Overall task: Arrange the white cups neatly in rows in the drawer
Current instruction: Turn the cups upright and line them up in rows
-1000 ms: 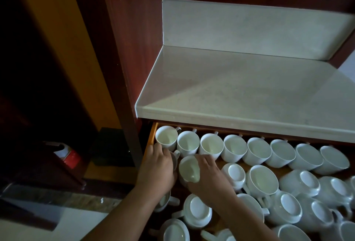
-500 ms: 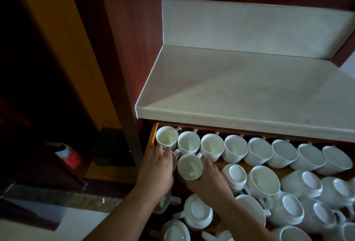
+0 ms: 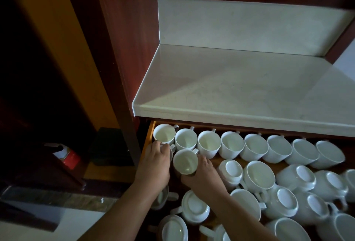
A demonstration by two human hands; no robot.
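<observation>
While the right hand (image 3: 201,178) clasps an upright white ceramic cup (image 3: 185,162) just in front of the back row (image 3: 232,144), the left hand (image 3: 154,166) grips a mostly hidden neighbour cup (image 3: 171,151) against the left wall of the wooden drawer (image 3: 148,137). Second row is starting, I'd say. Next: seat both cups level and touching, then right the upturned cups (image 3: 194,207).

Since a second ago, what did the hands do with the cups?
The right hand tipped its cup upright and nudged it toward the back row. The left hand kept holding the other cup; the back row stayed put.
</observation>
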